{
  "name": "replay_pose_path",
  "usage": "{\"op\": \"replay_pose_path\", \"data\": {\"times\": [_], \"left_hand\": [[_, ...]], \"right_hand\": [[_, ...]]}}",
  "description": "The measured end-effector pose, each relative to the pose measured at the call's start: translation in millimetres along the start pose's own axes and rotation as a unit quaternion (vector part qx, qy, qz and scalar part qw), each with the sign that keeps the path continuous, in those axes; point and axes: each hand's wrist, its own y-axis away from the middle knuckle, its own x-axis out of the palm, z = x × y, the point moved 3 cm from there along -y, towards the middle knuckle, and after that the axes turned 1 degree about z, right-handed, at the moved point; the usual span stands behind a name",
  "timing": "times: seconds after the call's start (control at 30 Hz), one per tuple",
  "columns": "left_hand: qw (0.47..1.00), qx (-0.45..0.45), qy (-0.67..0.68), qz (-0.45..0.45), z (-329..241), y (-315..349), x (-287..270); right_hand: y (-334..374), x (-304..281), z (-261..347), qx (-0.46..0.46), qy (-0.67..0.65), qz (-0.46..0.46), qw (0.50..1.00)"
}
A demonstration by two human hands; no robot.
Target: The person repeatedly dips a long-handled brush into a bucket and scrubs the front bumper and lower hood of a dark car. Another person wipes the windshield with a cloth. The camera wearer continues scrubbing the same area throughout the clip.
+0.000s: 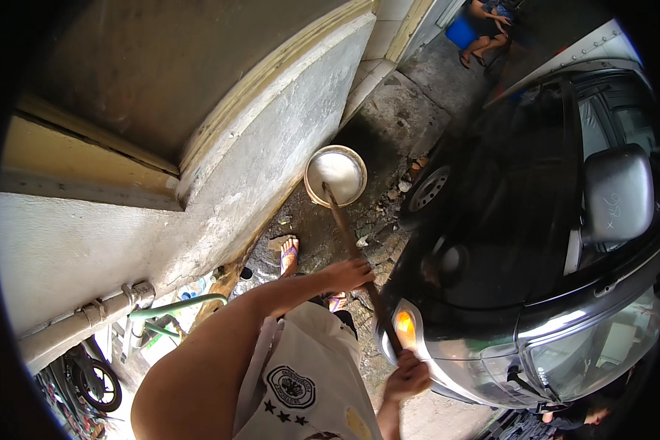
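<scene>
My left hand (350, 274) is closed around the middle of a long brown wooden pole (344, 229). Lower down, nearer my body, my right hand (408, 376) grips the same pole close to its upper end. The pole slants forward and to the left. Its far end reaches into a round pale bucket (310, 192), which stands on wet ground beside the wall. Inside the bucket is a whitish, foamy-looking liquid (337, 170), and it hides the pole's tip.
A dark vehicle (484, 271) with a side mirror (618, 192) fills the right side. A white plastered wall (249, 147) runs along the left. Rubble (393, 194) lies between bucket and wheel. A green hose (176, 306) hangs lower left. One person (488, 26) sits far off; another is lower right.
</scene>
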Motion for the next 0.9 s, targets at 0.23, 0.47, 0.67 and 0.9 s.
{"op": "replay_pose_path", "data": {"times": [0.23,0.47,0.67,0.9], "left_hand": [[0.981,-0.123,0.047,-0.140,-3.3,-122.2,-147.5],[0.971,-0.129,-0.004,-0.202,51.9,-65.5,-96.0],[0.993,-0.062,0.031,-0.093,-8.0,12.8,33.0],[0.998,-0.021,-0.014,-0.057,-25.0,-53.3,-15.8]], "right_hand": [[-249.7,115.8,129.2,-0.039,-0.015,0.074,0.996],[-193.1,159.2,49.4,-0.065,0.006,0.151,0.986],[11.3,8.5,2.2,-0.056,0.012,0.092,0.994],[-63.5,-8.6,27.9,-0.046,-0.075,0.094,0.992]]}}
